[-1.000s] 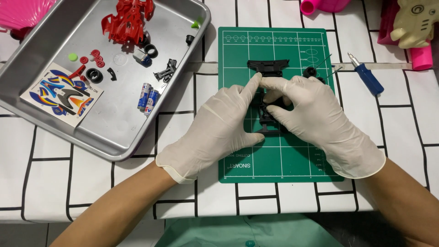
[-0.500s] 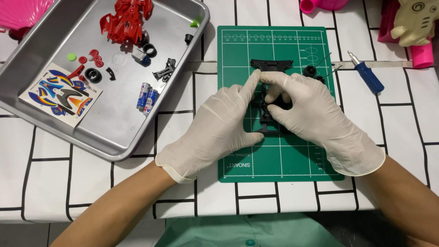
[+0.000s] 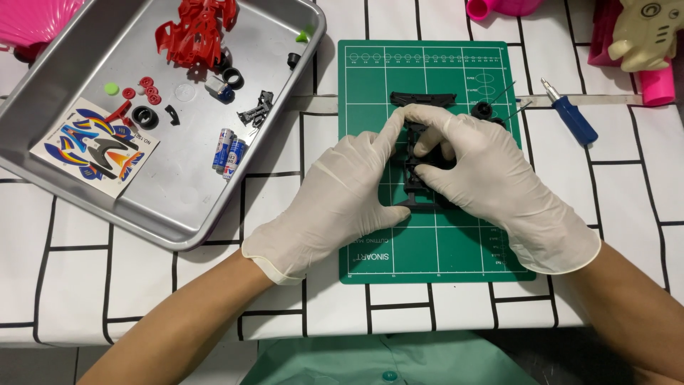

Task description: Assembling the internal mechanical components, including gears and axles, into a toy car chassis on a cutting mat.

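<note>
A black plastic chassis (image 3: 420,167) is being held at the middle of the green cutting mat (image 3: 456,242), lying flat on it. It is being gripped from the left side by the gloved left hand (image 3: 342,203), whose fingers are being curled around its edge, thumb pressed beneath. It is being pinched from the right by the gloved right hand (image 3: 499,185), fingers closed on its upper part. At the mat's upper edge a black bumper piece (image 3: 422,98) and a small black wheel (image 3: 483,110) are being left untouched. Right of the mat a blue-handled screwdriver (image 3: 570,117) is lying. Left of the mat a metal tray (image 3: 178,214) is being used for a red car body (image 3: 196,28), two batteries (image 3: 229,151) and a sticker sheet (image 3: 96,146).
</note>
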